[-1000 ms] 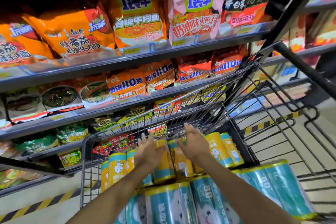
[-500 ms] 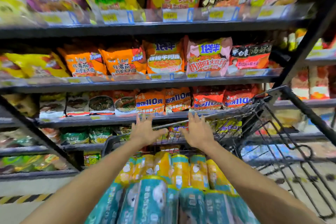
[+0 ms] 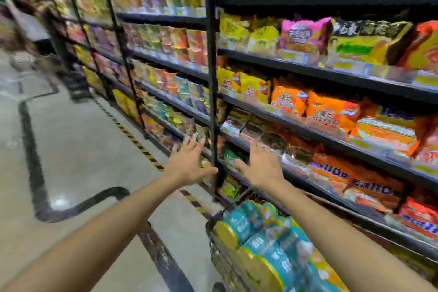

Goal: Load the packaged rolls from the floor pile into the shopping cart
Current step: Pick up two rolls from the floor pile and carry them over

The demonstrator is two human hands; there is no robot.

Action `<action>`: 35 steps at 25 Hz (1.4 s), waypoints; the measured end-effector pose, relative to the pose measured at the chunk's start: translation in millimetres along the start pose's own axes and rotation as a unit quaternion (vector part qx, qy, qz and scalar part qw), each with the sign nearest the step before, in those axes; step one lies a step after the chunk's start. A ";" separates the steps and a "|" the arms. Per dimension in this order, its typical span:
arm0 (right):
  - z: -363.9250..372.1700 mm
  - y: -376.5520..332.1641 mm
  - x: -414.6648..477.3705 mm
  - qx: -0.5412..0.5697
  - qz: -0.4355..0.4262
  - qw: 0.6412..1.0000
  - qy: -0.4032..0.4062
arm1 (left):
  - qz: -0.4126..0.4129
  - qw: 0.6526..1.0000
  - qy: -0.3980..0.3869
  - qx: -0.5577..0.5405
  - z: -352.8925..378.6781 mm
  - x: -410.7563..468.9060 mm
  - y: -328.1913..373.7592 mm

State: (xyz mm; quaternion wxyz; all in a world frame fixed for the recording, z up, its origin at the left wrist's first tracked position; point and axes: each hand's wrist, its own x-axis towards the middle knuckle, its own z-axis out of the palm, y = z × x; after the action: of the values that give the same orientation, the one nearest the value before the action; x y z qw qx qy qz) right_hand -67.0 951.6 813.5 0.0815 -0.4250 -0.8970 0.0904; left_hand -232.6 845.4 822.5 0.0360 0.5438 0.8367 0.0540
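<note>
- While both hands hang in the air past the far end of the shopping cart (image 3: 219, 258), we read this as the pause between two loads, with nothing new picked up yet.
- Our left hand (image 3: 188, 166) is raised above and beyond the cart's left corner. Its fingers are spread and its grip is wide open on nothing.
- Our right hand (image 3: 262, 168) is just beside it, above the cart's far end. It is spread the same way and holds nothing.
- The packaged rolls (image 3: 265, 242), teal and yellow packs, lie stacked in the cart and rise above its wire rim. The blur hides how many there are.
- No floor pile shows in this view. The floor (image 3: 83, 149) to the left of the cart shows a dark inlaid line and a strip of striped tape (image 3: 132, 138).
- Shelves (image 3: 296, 125) of bright food packets run along the cart's right side and on ahead of it, with a dark upright post (image 3: 212, 78) beyond its far end.
- Judging by the fill, we take the loading to be well along, though we cannot say how many rolls are left.
- Next we would need to turn away from the cart to find the pile and stoop to it.
- A soft, bulky pack like these probably wants both grips closed round it.
- It would then have to be set on top of the stack squarely, since a pack placed off-centre could slide over the rim.
</note>
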 end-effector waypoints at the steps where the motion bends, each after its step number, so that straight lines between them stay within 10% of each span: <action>1: 5.7 -29.3 5.9 0.003 -0.032 0.999 -0.012 | -0.047 0.999 0.009 -0.012 -3.9 -18.3 -34.2; 12: 113.6 -376.9 8.8 0.022 -0.320 0.943 -0.093 | -0.445 0.884 0.110 -0.093 -7.6 -249.4 -355.1; 22: 212.0 -607.9 -3.3 0.010 -0.481 0.857 -0.187 | -0.590 0.789 0.127 -0.114 24.0 -376.3 -513.1; 35: 278.6 -852.5 122.2 -0.043 -0.736 0.644 -0.205 | -0.792 0.586 0.152 -0.071 22.2 -314.5 -678.6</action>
State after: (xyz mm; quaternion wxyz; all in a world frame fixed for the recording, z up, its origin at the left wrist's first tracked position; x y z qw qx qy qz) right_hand -843.0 490.0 749.0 -0.0833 0.4016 -0.9108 0.0466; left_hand -717.2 285.8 713.2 -0.0249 -0.3549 0.9232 0.1450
